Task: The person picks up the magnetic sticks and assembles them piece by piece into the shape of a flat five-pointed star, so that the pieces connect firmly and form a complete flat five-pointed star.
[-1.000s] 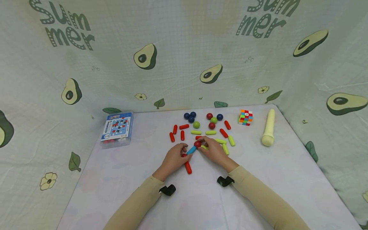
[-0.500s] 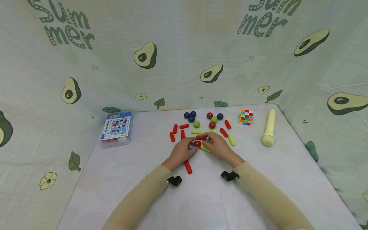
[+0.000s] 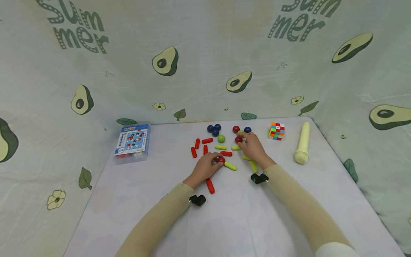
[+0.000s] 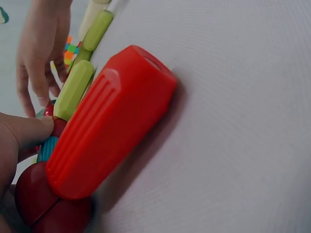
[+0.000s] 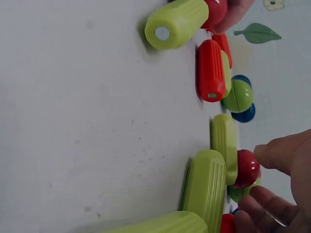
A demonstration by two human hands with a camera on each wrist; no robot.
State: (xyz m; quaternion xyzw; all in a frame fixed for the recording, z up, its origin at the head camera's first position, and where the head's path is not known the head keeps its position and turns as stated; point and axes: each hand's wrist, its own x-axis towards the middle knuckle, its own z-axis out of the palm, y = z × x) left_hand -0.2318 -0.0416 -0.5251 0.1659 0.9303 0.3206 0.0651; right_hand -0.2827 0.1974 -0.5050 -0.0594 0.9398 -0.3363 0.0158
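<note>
In the head view my left hand pinches a red ball between thumb and fingers. From that ball a lime-green rod points right. The left wrist view shows a blue rod partly hidden behind the thumb, between this ball and a second red ball. A large red rod joins the second ball. Farther back, my right hand reaches over another red ball. Its thumb and fingers are spread about that ball in the right wrist view, apparently without gripping it.
Several loose red rods lie behind the left hand. Dark blue balls and a green ball sit at the back. Lime-green rods lie by the right hand. A kit box, puzzle cube and cream microphone-shaped object stand around.
My left hand has shifted right and forward along the joined pieces, onto the farther red ball. The right hand has left the green rod and moved back and right to another red ball.
</note>
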